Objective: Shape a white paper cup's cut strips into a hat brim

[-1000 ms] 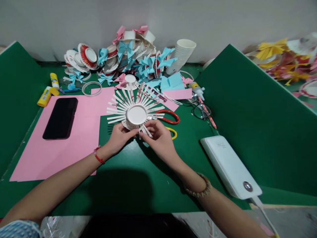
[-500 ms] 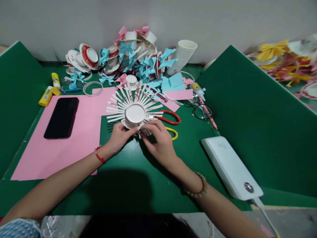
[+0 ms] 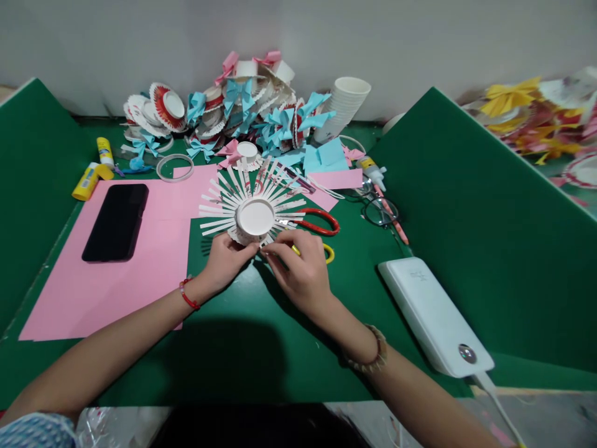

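Observation:
A white paper cup [image 3: 255, 218], cut into many strips that fan out round its base, is held up over the green table. My left hand [image 3: 227, 260] is closed on its near left edge, thumb and fingers pinched together. At the near side, my right hand [image 3: 302, 264] pinches the end of a strip close to my left fingertips. Red-handled scissors [image 3: 321, 221] lie behind the right side of the fan. A yellow handle loop [image 3: 329, 253] shows beside my right hand.
A black phone [image 3: 115, 222] rests on pink paper [image 3: 107, 292] at left. Behind are finished paper pieces with bows [image 3: 240, 93] and stacked cups [image 3: 347, 102]. Glasses [image 3: 381, 211] and a white power bank [image 3: 433, 317] lie at right, beside a green partition [image 3: 494, 218].
My right fingers have shifted slightly left and closed in on the strip by my left fingertips. The cup has tilted a little.

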### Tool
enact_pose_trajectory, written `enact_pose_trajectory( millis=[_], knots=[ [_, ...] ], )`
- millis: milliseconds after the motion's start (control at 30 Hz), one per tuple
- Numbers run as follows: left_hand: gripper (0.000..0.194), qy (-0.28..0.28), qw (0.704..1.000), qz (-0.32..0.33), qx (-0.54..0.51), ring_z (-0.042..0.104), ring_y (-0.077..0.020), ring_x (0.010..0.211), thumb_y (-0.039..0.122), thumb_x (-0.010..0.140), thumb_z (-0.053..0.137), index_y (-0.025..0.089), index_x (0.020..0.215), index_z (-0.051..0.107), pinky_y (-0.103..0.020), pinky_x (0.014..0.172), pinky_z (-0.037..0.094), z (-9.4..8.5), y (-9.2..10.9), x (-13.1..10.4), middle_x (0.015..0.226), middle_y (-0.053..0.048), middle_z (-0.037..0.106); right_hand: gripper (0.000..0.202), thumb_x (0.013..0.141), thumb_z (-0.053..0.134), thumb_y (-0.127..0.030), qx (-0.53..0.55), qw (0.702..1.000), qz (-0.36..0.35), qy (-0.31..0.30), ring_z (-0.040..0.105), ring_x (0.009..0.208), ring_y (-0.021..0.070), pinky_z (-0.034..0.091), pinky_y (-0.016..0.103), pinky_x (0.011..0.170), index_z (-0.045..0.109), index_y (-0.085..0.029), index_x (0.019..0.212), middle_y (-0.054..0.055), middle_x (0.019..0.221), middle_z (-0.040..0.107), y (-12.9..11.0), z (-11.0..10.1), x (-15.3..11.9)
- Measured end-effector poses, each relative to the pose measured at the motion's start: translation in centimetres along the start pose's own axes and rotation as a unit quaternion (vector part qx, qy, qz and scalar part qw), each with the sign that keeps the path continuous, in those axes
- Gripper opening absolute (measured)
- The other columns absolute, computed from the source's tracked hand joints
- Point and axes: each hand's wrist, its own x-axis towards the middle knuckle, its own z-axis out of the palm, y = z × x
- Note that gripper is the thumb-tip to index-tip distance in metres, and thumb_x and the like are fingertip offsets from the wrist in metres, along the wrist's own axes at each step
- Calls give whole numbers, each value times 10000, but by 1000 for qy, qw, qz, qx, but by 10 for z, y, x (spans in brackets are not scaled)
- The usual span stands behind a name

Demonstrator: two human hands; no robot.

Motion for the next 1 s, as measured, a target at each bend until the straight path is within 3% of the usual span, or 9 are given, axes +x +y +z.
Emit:
enact_pose_trajectory(
  millis=[200, 267, 367, 433, 500, 667, 767, 900, 1000],
  knots=[
    [187, -17, 1000, 2, -6, 532, -93, 582, 257, 587, 722, 123, 643, 604, -231, 634, 471, -1, -1, 2, 633, -6, 636, 120, 734, 592, -120, 180, 972, 147, -25, 575, 785, 182, 465, 325, 697, 552, -175, 833, 64, 832, 601, 2, -4, 2],
    [211, -24, 1000, 0, -15, 538, -97, 582, 275, 577, 735, 123, 646, 606, -236, 632, 474, -2, -1, 2, 628, -6, 637, 120, 734, 583, -139, 260, 939, 223, -42, 581, 728, 155, 486, 303, 679, 528, -191, 826, 35, 799, 601, 4, -3, 3],
    [236, -33, 999, -4, -12, 547, -103, 588, 283, 565, 745, 117, 676, 620, -243, 626, 471, -2, -1, 1, 655, -15, 649, 144, 732, 618, -222, 384, 861, 328, -67, 594, 654, 122, 498, 272, 629, 491, -208, 799, -4, 752, 582, 8, 1, 3],
    [240, -35, 999, -5, 5, 559, -113, 610, 274, 565, 742, 110, 699, 631, -244, 627, 468, -2, -1, 0, 691, -29, 663, 203, 715, 643, -253, 449, 814, 360, -83, 606, 626, 115, 497, 257, 597, 463, -215, 801, -27, 718, 569, 9, 3, 2],
    [228, -34, 999, 1, 24, 571, -122, 638, 259, 573, 731, 105, 714, 639, -243, 633, 467, -2, -1, -1, 722, -43, 674, 214, 715, 641, -248, 477, 793, 369, -87, 604, 587, 106, 489, 240, 565, 447, -221, 800, -50, 667, 548, 8, 2, 3],
    [184, -30, 998, 23, 52, 561, -119, 640, 223, 573, 701, 108, 707, 649, -229, 612, 463, -1, -1, -1, 712, -41, 673, 86, 755, 589, -191, 448, 831, 328, -40, 567, 547, 78, 471, 212, 530, 509, -209, 781, -46, 672, 548, 3, -6, 8],
    [153, -24, 998, 15, 54, 528, -97, 581, 213, 567, 701, 109, 658, 634, -214, 572, 437, -2, 1, -1, 640, -11, 639, 28, 784, 559, -174, 387, 875, 284, -55, 573, 572, 99, 474, 231, 543, 558, -202, 783, -21, 682, 596, 2, -7, 7],
    [170, -35, 999, -34, 12, 484, -78, 499, 248, 605, 697, 112, 591, 596, -209, 516, 390, -4, 2, 0, 526, 20, 567, 77, 798, 548, -123, 231, 957, 164, -65, 606, 674, 140, 489, 265, 631, 592, -185, 807, 26, 746, 661, 6, 0, 0],
    [176, -40, 998, -46, -24, 476, -72, 495, 246, 615, 700, 117, 578, 587, -206, 512, 374, -5, 0, 2, 517, 24, 559, 103, 824, 539, -134, 151, 984, 66, -63, 626, 781, 177, 490, 302, 704, 594, -174, 901, 67, 841, 687, 7, 2, -4]
  ],
)
